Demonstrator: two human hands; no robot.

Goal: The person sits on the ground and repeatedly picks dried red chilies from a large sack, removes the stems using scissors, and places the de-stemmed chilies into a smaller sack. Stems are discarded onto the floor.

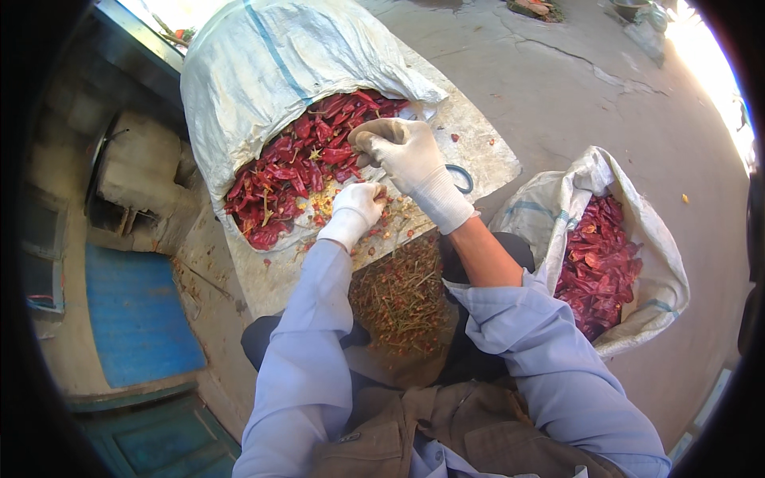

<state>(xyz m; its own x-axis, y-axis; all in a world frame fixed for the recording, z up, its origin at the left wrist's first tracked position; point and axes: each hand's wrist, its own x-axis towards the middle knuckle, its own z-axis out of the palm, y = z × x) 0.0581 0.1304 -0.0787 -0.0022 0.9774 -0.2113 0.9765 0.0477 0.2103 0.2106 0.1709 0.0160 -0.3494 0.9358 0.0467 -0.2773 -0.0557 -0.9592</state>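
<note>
A large white woven sack [239, 95] lies on its side on a low board [478, 143], with dried red chili peppers [305, 149] filling its mouth. My left hand [356, 212], in a whitish glove, is low over the board beside seeds and pepper bits; its fingertips are curled, and whether they pinch something cannot be told. My right hand [394, 143], in a glove with a stained palm side, is raised in front of the peppers with fingers bent; its grip is hidden. A dark ring-shaped handle [460, 178] lies on the board beside my right wrist.
An upright open white sack [663, 269] at the right holds red pepper pods [597, 263]. Stems and debris [400, 299] are heaped on the ground between my legs. A blue sheet [140, 316] is at the left, near a teal door [161, 436]. Cracked concrete floor [556, 77] lies beyond.
</note>
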